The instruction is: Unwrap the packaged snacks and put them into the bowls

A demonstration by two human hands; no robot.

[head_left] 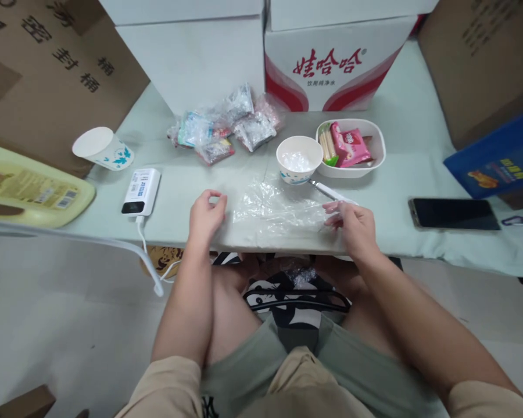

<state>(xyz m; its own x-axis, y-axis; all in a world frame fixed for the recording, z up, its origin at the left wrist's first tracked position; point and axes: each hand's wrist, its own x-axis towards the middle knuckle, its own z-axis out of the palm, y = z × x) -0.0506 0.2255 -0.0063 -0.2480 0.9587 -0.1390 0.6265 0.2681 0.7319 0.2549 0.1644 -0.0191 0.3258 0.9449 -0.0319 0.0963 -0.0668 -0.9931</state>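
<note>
A clear, crinkled plastic bag (pixel 274 213) lies flattened along the table's front part, between my two hands. My left hand (pixel 207 216) is just beyond its left end, fingers curled and thumb against them; whatever they may hold is hidden. At the bag's right end, my right hand (pixel 356 227) has its fingertips closed on the plastic. A white-handled tool (pixel 333 193) with a metal end lies just above the right fingers. Behind the bag stands a paper cup (pixel 299 158) with clear crumpled plastic in it. Touching the cup, a white bowl (pixel 377 165) holds pink and green snack packets (pixel 353 148).
Several wrapped packets (pixel 226 125) are piled before white cartons (pixel 331 64). Leftward are a tilted paper cup (pixel 104 150), a cabled power bank (pixel 142 191) and a yellow bottle (pixel 35 186). A phone (pixel 455 213) and a blue box (pixel 501 157) are to the right.
</note>
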